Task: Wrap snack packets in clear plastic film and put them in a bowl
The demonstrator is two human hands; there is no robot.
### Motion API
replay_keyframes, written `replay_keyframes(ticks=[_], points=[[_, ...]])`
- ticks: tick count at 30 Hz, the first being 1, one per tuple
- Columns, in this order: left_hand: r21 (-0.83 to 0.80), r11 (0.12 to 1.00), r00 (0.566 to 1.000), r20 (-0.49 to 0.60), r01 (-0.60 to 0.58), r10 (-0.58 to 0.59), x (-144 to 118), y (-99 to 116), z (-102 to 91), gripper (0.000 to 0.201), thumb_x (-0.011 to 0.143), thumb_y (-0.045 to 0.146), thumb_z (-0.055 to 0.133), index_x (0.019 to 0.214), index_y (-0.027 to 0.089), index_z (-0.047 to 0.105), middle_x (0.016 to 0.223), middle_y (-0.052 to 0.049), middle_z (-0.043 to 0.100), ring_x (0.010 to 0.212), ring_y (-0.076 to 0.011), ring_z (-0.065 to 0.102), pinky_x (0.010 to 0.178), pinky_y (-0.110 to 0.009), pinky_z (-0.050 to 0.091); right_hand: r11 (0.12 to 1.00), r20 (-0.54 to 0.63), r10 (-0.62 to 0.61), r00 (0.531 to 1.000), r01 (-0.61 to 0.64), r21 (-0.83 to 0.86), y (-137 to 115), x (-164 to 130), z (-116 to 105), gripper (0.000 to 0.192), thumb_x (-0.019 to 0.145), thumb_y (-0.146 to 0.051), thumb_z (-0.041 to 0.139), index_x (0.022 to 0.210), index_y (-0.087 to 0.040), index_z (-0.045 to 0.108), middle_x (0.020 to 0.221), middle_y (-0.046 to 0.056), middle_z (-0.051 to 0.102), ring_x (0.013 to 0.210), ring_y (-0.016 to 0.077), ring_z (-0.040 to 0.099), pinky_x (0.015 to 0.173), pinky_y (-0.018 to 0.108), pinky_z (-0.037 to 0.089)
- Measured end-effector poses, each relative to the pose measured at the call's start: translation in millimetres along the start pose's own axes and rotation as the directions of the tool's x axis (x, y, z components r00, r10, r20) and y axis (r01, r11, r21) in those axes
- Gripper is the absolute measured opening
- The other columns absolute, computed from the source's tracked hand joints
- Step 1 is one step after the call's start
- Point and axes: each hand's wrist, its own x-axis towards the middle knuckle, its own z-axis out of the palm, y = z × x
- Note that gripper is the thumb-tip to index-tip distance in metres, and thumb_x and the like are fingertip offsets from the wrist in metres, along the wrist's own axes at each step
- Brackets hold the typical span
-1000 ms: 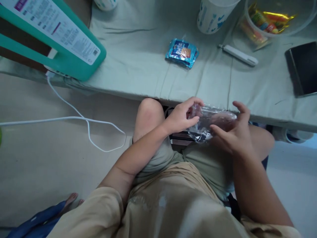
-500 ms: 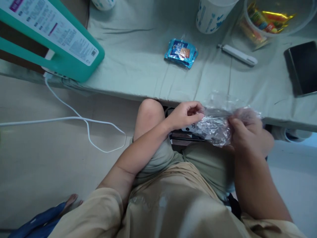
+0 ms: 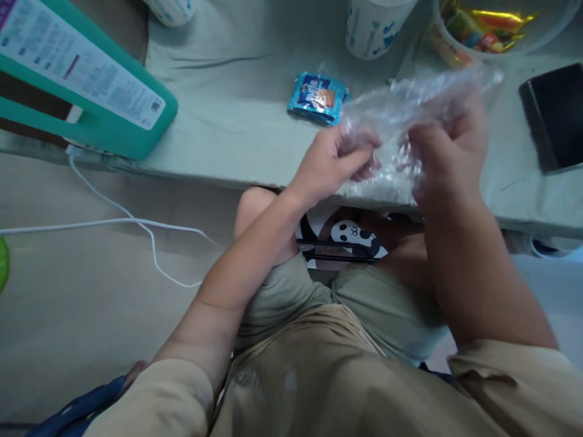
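Observation:
A crinkled clear plastic bag (image 3: 401, 115) is stretched between my two hands, over the front part of the covered table. My left hand (image 3: 334, 158) pinches the bag's left side, thumb against fingers. On the other side my right hand (image 3: 449, 142) grips the bag, its fingers partly hidden behind the plastic and blurred. Just beyond my left hand lie blue snack packets (image 3: 317, 97), stacked on the cloth.
A patterned paper cup (image 3: 376, 27) and a clear tub (image 3: 542, 45) of wrapped snacks stand at the back. A black phone-like object (image 3: 555, 118) lies right. A green jug (image 3: 150, 121) stands left; a white cable (image 3: 150, 221) hangs below it.
Both hands have moved up and away from my lap, carrying the plastic bag over the table. The bag now covers the white pen-like tool. My view has shifted slightly.

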Motion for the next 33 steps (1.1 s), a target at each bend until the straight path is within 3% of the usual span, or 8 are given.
replay_keyframes(ticks=[3, 8, 12, 15, 17, 22, 27, 33], points=[[0.081, 0.996, 0.996, -0.086, -0.033, 0.040, 20, 12, 7.5, 0.009, 0.095, 0.013, 0.058, 0.093, 0.018, 0.066, 0.070, 0.003, 0.066, 0.070, -0.0122, 0.072, 0.067, -0.025, 0.060, 0.978, -0.052, -0.109, 0.993, 0.116, 0.170, 8, 29, 6, 0.021, 0.064, -0.010, 0.056, 0.080, -0.024, 0.055, 0.069, -0.004, 0.049, 0.058, 0.0103, 0.043, 0.053, 0.025, 0.034], [0.086, 0.996, 0.985, -0.171, -0.010, 0.025, 19, -12, 18.3, 0.009, 0.090, 0.022, 0.072, 0.094, 0.019, 0.065, 0.073, 0.002, 0.063, 0.083, -0.0182, 0.076, 0.073, -0.032, 0.063, 0.995, -0.162, 0.098, 0.982, -0.094, 0.033, 28, 20, 4, 0.022, 0.074, -0.008, 0.052, 0.087, -0.026, 0.052, 0.071, -0.005, 0.050, 0.063, 0.0115, 0.048, 0.060, 0.024, 0.043], [0.095, 0.995, 0.982, -0.186, -0.018, 0.036, 28, -22, 8.2, 0.017, 0.084, 0.027, 0.078, 0.089, 0.019, 0.064, 0.070, 0.001, 0.061, 0.080, -0.0194, 0.074, 0.067, -0.029, 0.062, 0.991, -0.025, 0.125, 0.992, -0.126, -0.049, 27, 9, 5, 0.016, 0.088, -0.025, 0.059, 0.102, -0.027, 0.053, 0.079, -0.006, 0.055, 0.071, 0.0094, 0.057, 0.063, 0.021, 0.046], [0.104, 0.994, 0.977, -0.210, -0.025, 0.047, 46, -17, -3.6, 0.016, 0.084, 0.030, 0.076, 0.091, 0.021, 0.065, 0.064, 0.003, 0.059, 0.068, -0.0162, 0.071, 0.058, -0.025, 0.058, 0.985, 0.052, 0.171, 0.984, -0.169, -0.044, 18, 11, -1, 0.041, 0.084, -0.043, 0.071, 0.117, -0.028, 0.052, 0.086, -0.004, 0.060, 0.071, 0.0110, 0.061, 0.058, 0.022, 0.047], [0.109, 0.994, 0.977, -0.207, -0.023, 0.045, 54, -14, -11.1, 0.018, 0.083, 0.034, 0.076, 0.091, 0.022, 0.066, 0.059, 0.005, 0.056, 0.057, -0.0134, 0.066, 0.053, -0.023, 0.055, 0.977, 0.084, 0.210, 0.974, -0.205, -0.063, 14, 15, -7, 0.042, 0.079, -0.044, 0.076, 0.112, -0.027, 0.056, 0.086, -0.003, 0.063, 0.065, 0.0109, 0.060, 0.054, 0.023, 0.047], [0.053, 0.998, 0.995, -0.092, 0.033, -0.028, 54, -14, -26.8, 0.031, 0.076, 0.047, 0.079, 0.093, 0.025, 0.066, 0.052, 0.007, 0.052, 0.041, -0.0104, 0.052, 0.044, -0.024, 0.049, 0.960, 0.070, 0.274, 0.959, -0.269, -0.075, 16, 25, -18, 0.016, 0.077, -0.035, 0.071, 0.082, -0.024, 0.060, 0.073, -0.003, 0.064, 0.051, 0.0092, 0.053, 0.048, 0.025, 0.046], [-0.040, 0.997, 0.997, -0.049, 0.064, -0.066, 49, -4, -35.7, 0.020, 0.072, 0.039, 0.073, 0.080, 0.024, 0.063, 0.064, 0.003, 0.058, 0.049, -0.0104, 0.053, 0.047, -0.025, 0.050, 0.937, 0.073, 0.348, 0.935, -0.345, -0.052, 15, 25, -16, 0.022, 0.068, -0.029, 0.070, 0.089, -0.027, 0.063, 0.054, -0.008, 0.052, 0.043, 0.0109, 0.048, 0.044, 0.025, 0.039], [-0.005, 0.999, 0.999, -0.019, 0.044, -0.044, 47, -2, -51.1, 0.030, 0.079, 0.049, 0.059, 0.071, 0.021, 0.064, 0.070, -0.004, 0.057, 0.059, -0.0132, 0.052, 0.051, -0.027, 0.044, 0.965, 0.162, 0.262, 0.951, -0.261, -0.030, 17, 23, -22, 0.016, 0.076, -0.035, 0.059, 0.077, -0.023, 0.069, 0.069, 0.000, 0.064, 0.056, 0.0122, 0.053, 0.053, 0.027, 0.042]])
